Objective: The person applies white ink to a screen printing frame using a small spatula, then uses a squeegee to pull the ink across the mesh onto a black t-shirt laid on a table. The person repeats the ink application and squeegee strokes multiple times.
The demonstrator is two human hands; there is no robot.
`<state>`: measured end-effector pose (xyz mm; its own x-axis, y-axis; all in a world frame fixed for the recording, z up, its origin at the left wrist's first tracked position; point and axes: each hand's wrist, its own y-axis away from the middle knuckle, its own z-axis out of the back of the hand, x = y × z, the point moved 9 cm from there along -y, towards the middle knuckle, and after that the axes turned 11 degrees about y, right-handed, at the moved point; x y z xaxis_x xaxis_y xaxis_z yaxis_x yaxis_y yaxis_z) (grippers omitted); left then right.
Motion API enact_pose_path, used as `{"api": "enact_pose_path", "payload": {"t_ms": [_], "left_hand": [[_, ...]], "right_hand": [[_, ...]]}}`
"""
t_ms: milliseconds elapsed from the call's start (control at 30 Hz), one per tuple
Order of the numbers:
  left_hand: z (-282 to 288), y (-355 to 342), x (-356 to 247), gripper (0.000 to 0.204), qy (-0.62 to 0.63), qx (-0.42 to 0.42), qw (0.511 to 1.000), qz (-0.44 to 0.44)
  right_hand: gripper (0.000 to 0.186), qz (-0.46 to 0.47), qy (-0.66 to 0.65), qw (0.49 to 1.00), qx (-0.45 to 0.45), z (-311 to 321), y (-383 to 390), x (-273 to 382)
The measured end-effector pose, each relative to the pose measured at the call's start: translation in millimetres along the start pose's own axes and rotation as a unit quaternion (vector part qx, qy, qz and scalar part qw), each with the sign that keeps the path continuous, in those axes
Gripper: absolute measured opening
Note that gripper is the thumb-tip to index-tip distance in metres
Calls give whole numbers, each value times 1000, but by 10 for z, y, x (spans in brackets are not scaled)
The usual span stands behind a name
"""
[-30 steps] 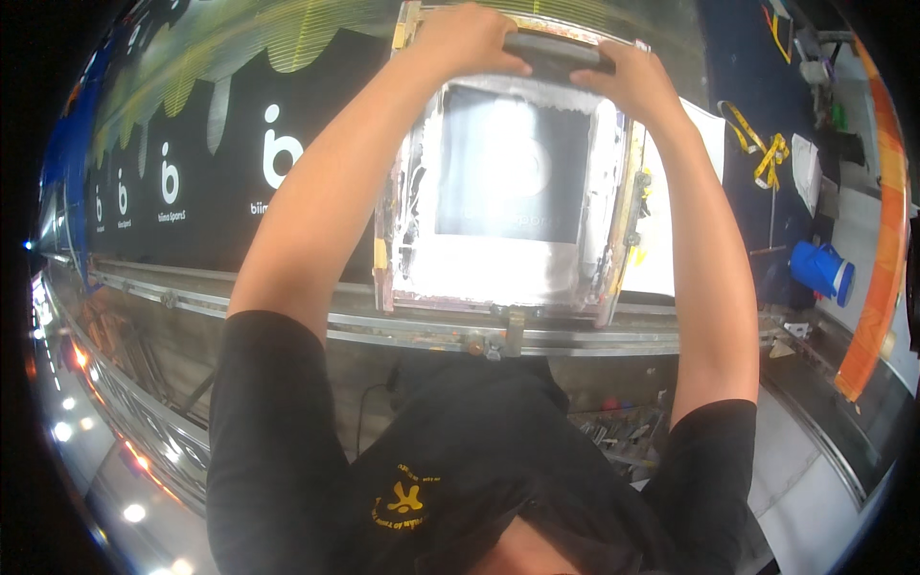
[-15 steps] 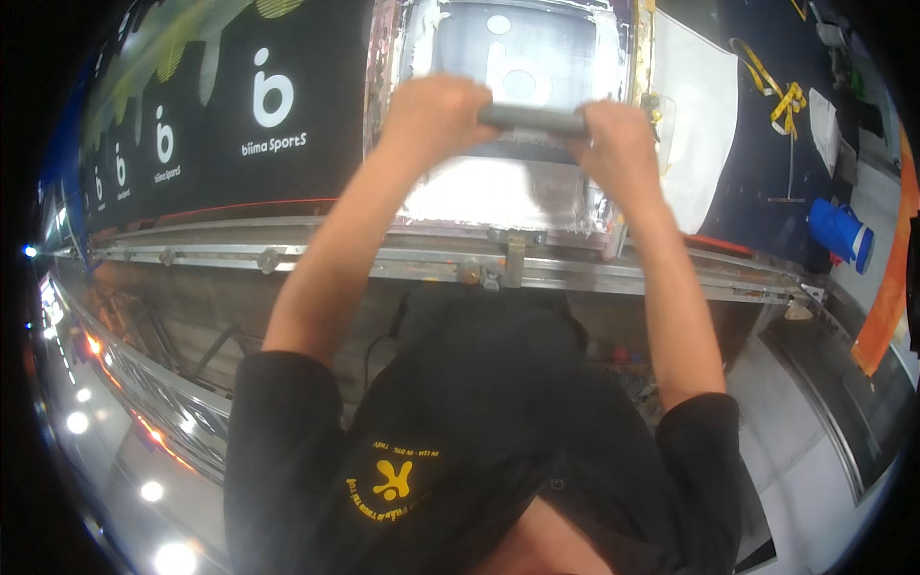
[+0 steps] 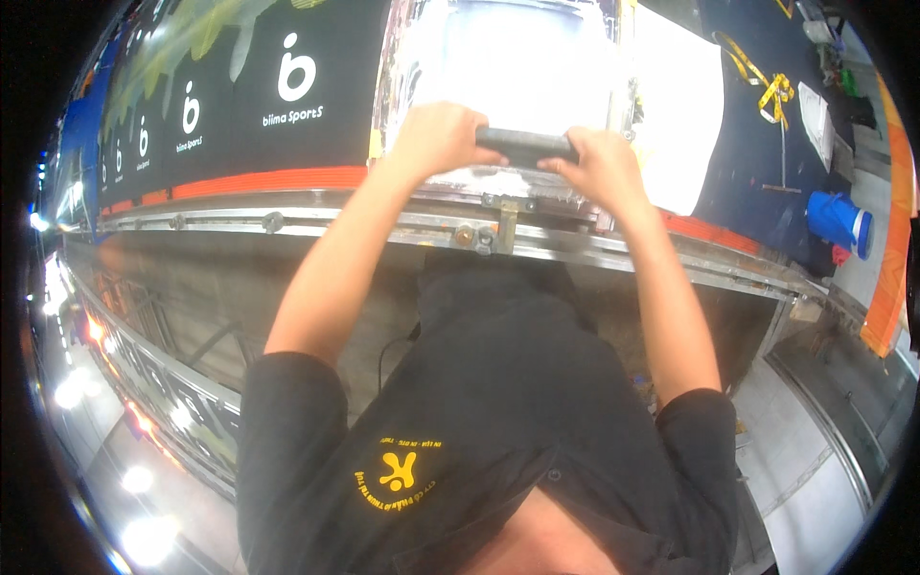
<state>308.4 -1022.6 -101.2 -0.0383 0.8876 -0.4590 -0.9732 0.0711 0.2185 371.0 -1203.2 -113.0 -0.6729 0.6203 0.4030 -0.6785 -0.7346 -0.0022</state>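
Observation:
My left hand [image 3: 433,141] and my right hand [image 3: 606,165] are closed on the two ends of a dark squeegee [image 3: 525,147]. Its bar lies crosswise over the near end of a printing screen [image 3: 503,72], whose mesh is bright white. Both thumbs show along the bar's near side. White ink smears line the inner sides of the screen's frame [image 3: 388,81]. The squeegee's lower edge is hidden or washed out by glare.
Black fabric [image 3: 235,120] with white printed logos stretches along the table to the left. A metal rail [image 3: 364,217] with clamps runs along the near edge. Rightward lie a white sheet [image 3: 678,115], a yellow tape [image 3: 774,96] and a blue container [image 3: 836,222].
Both hands have drawn the squeegee toward me, nearer the rail. The logo seen through the mesh earlier is now covered by bright white. The view has shifted slightly.

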Motion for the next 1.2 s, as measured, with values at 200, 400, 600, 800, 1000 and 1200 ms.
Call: {"api": "enact_pose_path", "payload": {"t_ms": [200, 400, 600, 800, 1000, 1200], "left_hand": [[175, -462, 300, 65, 151, 219, 961, 77], [1009, -1316, 703, 67, 55, 85, 995, -5], [1553, -2198, 1093, 63, -51, -42, 995, -80], [1456, -2233, 1400, 49, -68, -110, 988, -88], [1059, -1197, 922, 37, -27, -98, 991, -92], [273, 1089, 142, 51, -23, -205, 960, -188]], "right_hand": [[46, -82, -166, 962, 201, -48, -519, -200], [38, -332, -174, 895, -242, 323, -494, -1723], [52, -422, -253, 858, -149, -285, -653, -1901], [48, -421, -422, 799, -75, -333, -917, -1402], [45, -408, -430, 798, -105, 74, -656, -1324], [41, -370, -456, 799, -128, 204, -394, -1152]]}}
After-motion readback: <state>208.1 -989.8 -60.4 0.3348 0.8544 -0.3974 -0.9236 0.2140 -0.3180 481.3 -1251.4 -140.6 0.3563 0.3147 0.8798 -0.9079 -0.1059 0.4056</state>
